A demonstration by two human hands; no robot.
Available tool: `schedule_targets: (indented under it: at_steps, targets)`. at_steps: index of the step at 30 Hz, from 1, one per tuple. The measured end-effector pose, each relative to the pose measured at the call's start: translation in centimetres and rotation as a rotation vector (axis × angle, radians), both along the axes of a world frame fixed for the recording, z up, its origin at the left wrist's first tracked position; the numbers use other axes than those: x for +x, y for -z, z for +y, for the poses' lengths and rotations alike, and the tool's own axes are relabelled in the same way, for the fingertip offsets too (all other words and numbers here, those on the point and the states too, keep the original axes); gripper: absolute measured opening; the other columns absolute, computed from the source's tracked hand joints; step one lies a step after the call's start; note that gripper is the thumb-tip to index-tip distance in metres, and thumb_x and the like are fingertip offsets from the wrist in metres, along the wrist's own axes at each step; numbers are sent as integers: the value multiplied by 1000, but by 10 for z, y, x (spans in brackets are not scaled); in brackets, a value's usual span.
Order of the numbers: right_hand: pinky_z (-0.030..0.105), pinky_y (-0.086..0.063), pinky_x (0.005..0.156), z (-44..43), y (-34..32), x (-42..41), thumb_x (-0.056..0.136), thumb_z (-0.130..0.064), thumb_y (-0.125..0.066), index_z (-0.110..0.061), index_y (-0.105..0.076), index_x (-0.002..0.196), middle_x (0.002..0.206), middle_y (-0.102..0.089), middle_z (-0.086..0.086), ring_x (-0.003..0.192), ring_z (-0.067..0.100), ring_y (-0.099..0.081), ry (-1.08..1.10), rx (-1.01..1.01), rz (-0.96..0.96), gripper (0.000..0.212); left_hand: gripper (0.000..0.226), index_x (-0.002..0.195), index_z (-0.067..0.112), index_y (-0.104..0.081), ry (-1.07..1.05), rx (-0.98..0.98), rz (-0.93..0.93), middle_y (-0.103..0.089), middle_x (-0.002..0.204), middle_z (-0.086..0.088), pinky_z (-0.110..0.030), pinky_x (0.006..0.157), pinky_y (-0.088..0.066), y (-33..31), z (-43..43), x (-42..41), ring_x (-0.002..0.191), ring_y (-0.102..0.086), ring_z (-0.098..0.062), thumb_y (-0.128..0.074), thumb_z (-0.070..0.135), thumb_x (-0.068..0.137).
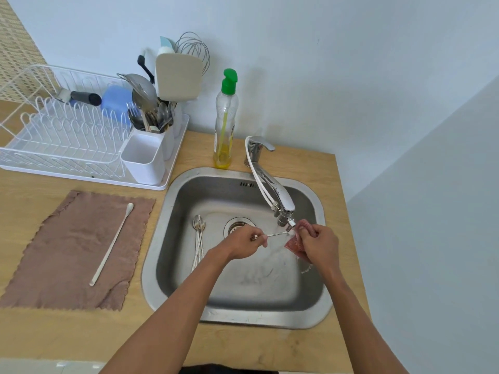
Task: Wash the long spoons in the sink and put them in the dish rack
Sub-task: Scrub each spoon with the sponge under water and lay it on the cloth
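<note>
Over the steel sink (175, 211), my left hand (244, 242) pinches one end of a long metal spoon (278, 234), held level under the faucet spout (283, 209). My right hand (320, 245) grips a reddish scrub cloth (293, 244) wrapped around the spoon's other end, which is hidden. Several more long metal spoons (198, 238) lie bundled on the sink floor, left of the drain (239, 226). One pale long spoon (112, 244) rests on the brown cloth (67, 252). The white dish rack (62, 136) stands at the back left.
A white cutlery cup (144, 160) sits at the rack's front right, with a fuller utensil holder (151, 114) behind it. A green-capped soap bottle (225, 120) stands behind the sink. The wooden counter (81, 333) ends at a wall on the right.
</note>
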State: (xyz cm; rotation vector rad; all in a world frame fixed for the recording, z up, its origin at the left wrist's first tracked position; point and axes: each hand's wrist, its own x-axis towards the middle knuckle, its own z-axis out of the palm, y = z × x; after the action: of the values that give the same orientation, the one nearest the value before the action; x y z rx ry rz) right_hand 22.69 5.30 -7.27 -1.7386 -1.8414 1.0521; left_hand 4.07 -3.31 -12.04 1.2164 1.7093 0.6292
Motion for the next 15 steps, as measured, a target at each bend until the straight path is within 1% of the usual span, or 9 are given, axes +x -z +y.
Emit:
schedule_targets:
  at_steps: [2, 4, 5, 7, 9, 11, 13, 14, 15]
  targets:
    - [39, -58, 57, 6, -3, 12, 84, -31, -67, -14, -67, 63, 60, -66, 5, 66, 28, -68, 53, 15, 16, 27, 43, 77, 18, -71, 9, 16, -30, -50, 60, 7, -26, 59, -38, -1, 11, 14, 57, -47, -10, -46, 44, 102]
    - [45, -61, 58, 11, -5, 20, 80, -36, -68, -17, -68, 65, 59, -67, 1, 64, 25, -70, 88, -15, 27, 24, 52, 65, 17, -61, 34, 40, 13, -51, 59, 4, -29, 59, -38, -3, 24, 25, 55, -47, -13, -41, 48, 102]
    - [44, -61, 58, 12, -6, 23, 80, -36, -70, -18, -69, 66, 60, -68, -1, 64, 23, -70, 96, -18, 22, 23, 55, 60, 15, -53, 47, 57, 46, -49, 58, 0, -32, 57, -36, -4, 30, 29, 54, -45, -16, -40, 48, 102]
    - [37, -58, 56, 14, -10, 28, 84, -33, -71, -17, -70, 67, 60, -68, -1, 62, 19, -67, 102, 11, 0, 23, 60, 57, 13, -38, 72, 82, 152, -43, 56, -8, -33, 53, -28, -2, 39, 33, 52, -42, -23, -36, 52, 102]
    - [29, -49, 54, 14, -9, 31, 87, -28, -69, -17, -69, 69, 64, -68, 1, 62, 17, -64, 92, 10, -14, 22, 65, 58, 11, -40, 99, 78, 278, -51, 59, -13, -32, 52, -29, 0, 40, 34, 55, -51, -28, -29, 56, 102]
    - [28, -45, 55, 14, -4, 31, 88, -25, -68, -16, -69, 70, 66, -67, 2, 62, 18, -62, 77, -31, 4, 20, 65, 60, 9, -44, 103, 84, 343, -54, 60, -12, -32, 51, -28, 0, 39, 31, 56, -53, -27, -28, 55, 103]
    - [31, -49, 58, 14, 2, 28, 88, -23, -70, -15, -70, 75, 70, -70, 5, 64, 22, -65, 41, -101, 42, 15, 61, 62, 8, -45, 113, 97, 325, -54, 59, -8, -33, 50, -29, -3, 35, 24, 56, -50, -24, -31, 52, 103]
    - [31, -51, 55, 13, 3, 24, 88, -21, -71, -14, -71, 81, 73, -72, 7, 63, 23, -67, 24, -149, 89, 10, 56, 66, 10, -49, 137, 95, 296, -56, 62, -6, -34, 53, -34, -3, 32, 19, 59, -52, -23, -33, 49, 103]
    - [30, -52, 51, 12, 4, 21, 89, -16, -71, -13, -71, 86, 76, -73, 10, 59, 24, -68, 9, -206, 140, 5, 50, 70, 13, -53, 165, 75, 261, -59, 68, -4, -35, 59, -42, -2, 29, 13, 65, -56, -23, -36, 45, 104]
